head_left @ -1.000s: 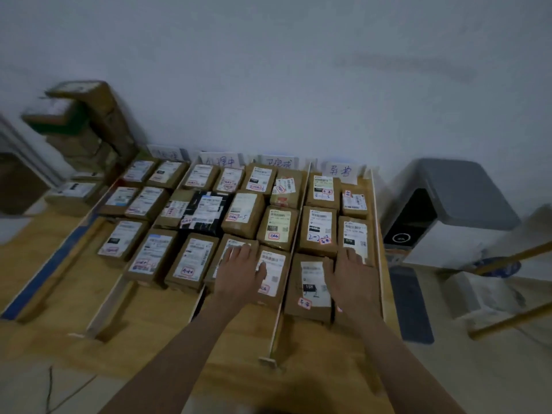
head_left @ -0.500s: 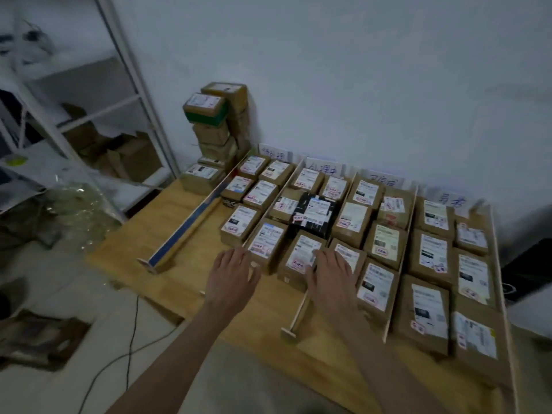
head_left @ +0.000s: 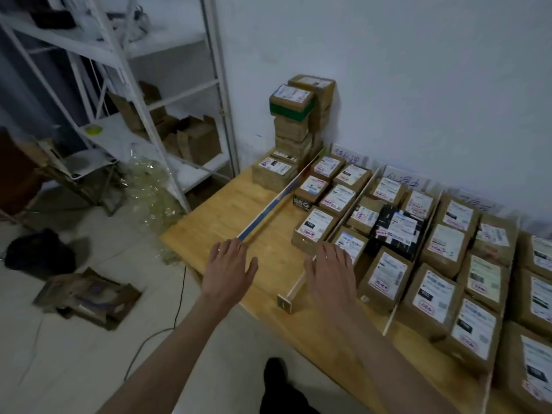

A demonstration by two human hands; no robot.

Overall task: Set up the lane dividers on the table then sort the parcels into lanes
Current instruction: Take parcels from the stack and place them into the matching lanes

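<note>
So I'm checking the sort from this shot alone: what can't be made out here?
- Lane signs against the wall, head view: handwriting too small and blurred to read.
- Parcel labels: print too small.
- Right-hand lanes: cut off by the frame's right edge.
- Stack at the wall: lower boxes blurred, count unclear.
- Right hand: hides the divider beneath; contact unclear.
- Left hand: contact with the table unclear.

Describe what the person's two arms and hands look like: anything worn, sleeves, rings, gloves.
Both forearms are bare right down to the lower frame edge, with no sleeve showing. The left hand and the right hand wear no gloves. No watch or wristband shows at either wrist. A small pale glint sits on one finger of each hand, perhaps a ring, but the picture is too blurred to tell.
</note>
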